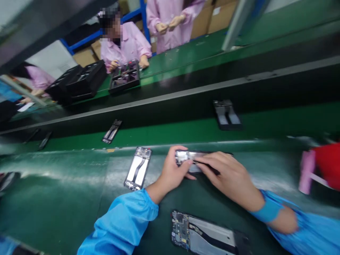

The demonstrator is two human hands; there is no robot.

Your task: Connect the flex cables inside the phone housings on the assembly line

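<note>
An open smartphone body [195, 169] with its inner parts bare lies crosswise between my two hands. My left hand [174, 168] grips its left end, thumb in front and fingers behind. Over its middle and right part is my right hand [223, 171], fingers pinched together; a thin dark thing shows at the fingertips, too small to name. Nearer to me lies a second opened phone [209, 235], showing a circuit board and a black ribbon cable. Left of my left hand rests another opened phone [136, 168] with a bright battery area.
Beyond the green bench [66, 198] runs a lower green strip [159, 132] carrying a phone body [112, 131] and a black tray [227, 114]. A red item [328, 164] and a pink roll [307, 171] sit at right. Co-workers in pink [132, 42] and black trays [86, 79] are across.
</note>
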